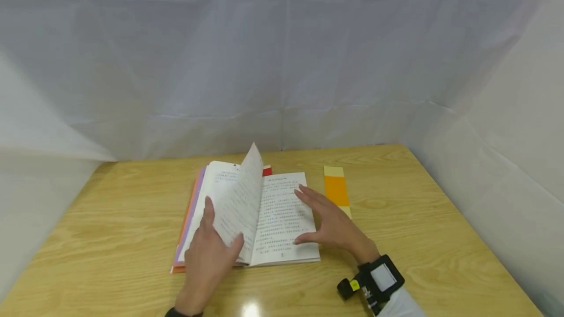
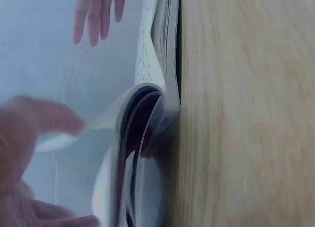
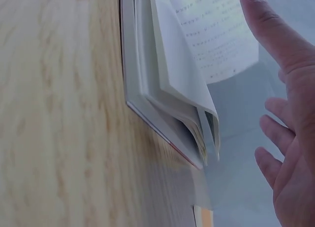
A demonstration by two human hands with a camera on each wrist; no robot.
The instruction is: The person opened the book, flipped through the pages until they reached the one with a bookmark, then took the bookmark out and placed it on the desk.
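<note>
Book (image 1: 282,219) open on table (image 1: 418,229); left hand (image 1: 209,253) pinching raised page (image 1: 242,204).

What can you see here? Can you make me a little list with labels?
book: open book lying on the wooden table, one page standing up
left hand: left hand holds the raised page between thumb and fingers
right hand: right hand with straight fingers over the right page
beside book: orange and yellow bookmark flat on the table
behind: white sheet
</note>
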